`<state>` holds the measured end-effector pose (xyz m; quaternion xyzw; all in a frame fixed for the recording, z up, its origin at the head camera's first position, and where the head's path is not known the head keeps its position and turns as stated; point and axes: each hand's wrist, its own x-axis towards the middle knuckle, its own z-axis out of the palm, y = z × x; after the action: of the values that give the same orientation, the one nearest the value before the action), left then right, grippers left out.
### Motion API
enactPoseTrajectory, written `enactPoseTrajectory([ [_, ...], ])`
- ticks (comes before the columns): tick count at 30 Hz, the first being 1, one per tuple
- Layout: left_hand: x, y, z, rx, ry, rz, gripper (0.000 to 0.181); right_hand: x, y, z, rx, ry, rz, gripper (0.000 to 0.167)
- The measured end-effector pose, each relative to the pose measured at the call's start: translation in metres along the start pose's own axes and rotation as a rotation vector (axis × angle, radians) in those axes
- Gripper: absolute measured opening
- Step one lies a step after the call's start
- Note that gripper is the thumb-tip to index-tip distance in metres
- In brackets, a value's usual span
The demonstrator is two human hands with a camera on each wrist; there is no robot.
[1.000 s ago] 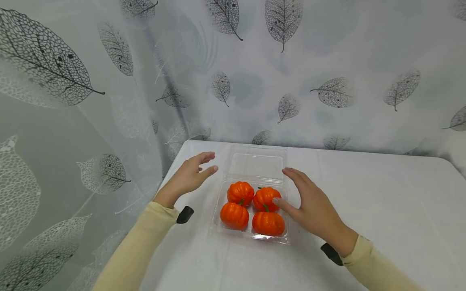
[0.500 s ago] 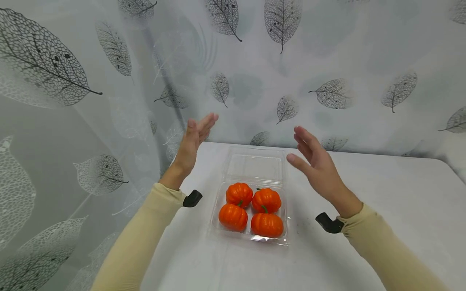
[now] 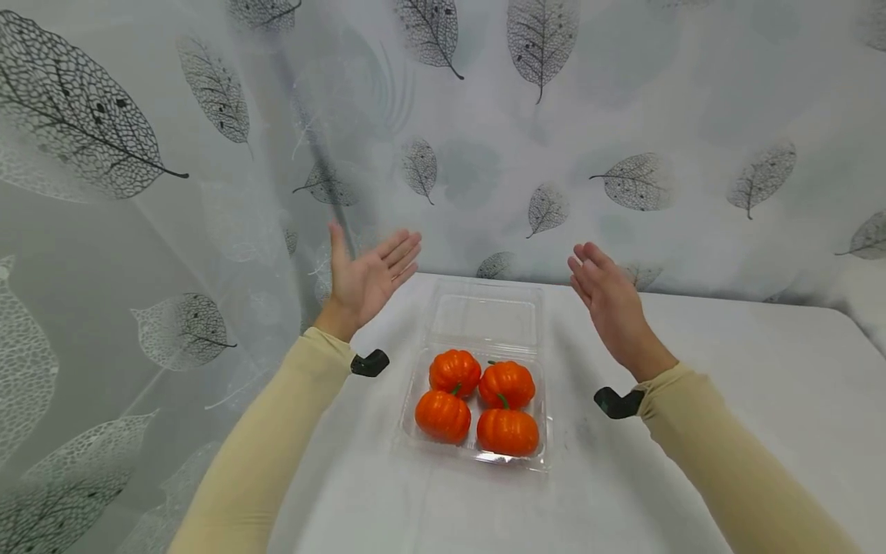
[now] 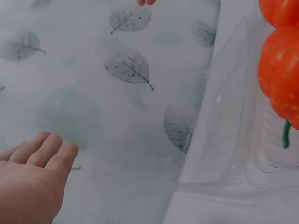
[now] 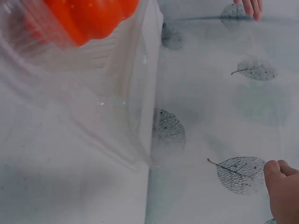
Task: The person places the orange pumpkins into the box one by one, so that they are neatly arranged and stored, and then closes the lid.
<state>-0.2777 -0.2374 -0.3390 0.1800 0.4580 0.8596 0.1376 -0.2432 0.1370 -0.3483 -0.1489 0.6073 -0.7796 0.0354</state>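
Several small orange pumpkins (image 3: pixel 507 432) with green stems sit in a clear plastic clamshell box (image 3: pixel 411 438) on the white table. The box's lid (image 3: pixel 484 315) lies folded back, away from me. To the left and above the box, my left hand (image 3: pixel 363 283) is raised with fingers straight, thumb spread and palm showing. On the other side my right hand (image 3: pixel 612 308) is held up too, its fingers extended and close together. Both hands are apart from the box and hold nothing. In the left wrist view, orange pumpkins (image 4: pixel 282 70) show at the right edge.
The white table (image 3: pixel 727 385) stretches to the right of the box. A pale curtain (image 3: pixel 477 154) printed with leaves hangs behind the table and along its left side. A black wrist piece (image 3: pixel 370 363) sits at the left cuff, with a similar one (image 3: pixel 618 403) at the right.
Both hands have risen from beside the box to above its far end and moved apart. The left hand has turned its palm into view. Box and pumpkins stay in place.
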Motion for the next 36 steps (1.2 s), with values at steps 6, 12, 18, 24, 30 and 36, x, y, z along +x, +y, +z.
enactPoseTrajectory([
  [6,-0.006,-0.035,-0.038,-0.211,0.084,-0.106,0.121,0.001,0.03,-0.017,0.062,-0.016,0.141,0.078],
  [12,-0.012,-0.059,-0.066,-0.316,0.139,-0.18,0.125,0.004,0.058,-0.028,0.206,-0.01,0.287,0.088],
  [18,-0.012,-0.075,-0.08,-0.402,0.131,-0.244,0.131,0.002,0.082,-0.03,0.406,0.001,0.387,0.097],
  [24,-0.01,-0.084,-0.081,-0.41,0.123,-0.33,0.133,-0.001,0.094,-0.029,0.539,0.034,0.441,0.104],
  [30,-0.009,-0.089,-0.08,-0.4,0.151,-0.35,0.133,-0.002,0.099,-0.029,0.57,0.041,0.461,0.108],
  [36,-0.01,-0.091,-0.079,-0.399,0.172,-0.358,0.132,-0.004,0.101,-0.029,0.604,0.028,0.464,0.11],
])
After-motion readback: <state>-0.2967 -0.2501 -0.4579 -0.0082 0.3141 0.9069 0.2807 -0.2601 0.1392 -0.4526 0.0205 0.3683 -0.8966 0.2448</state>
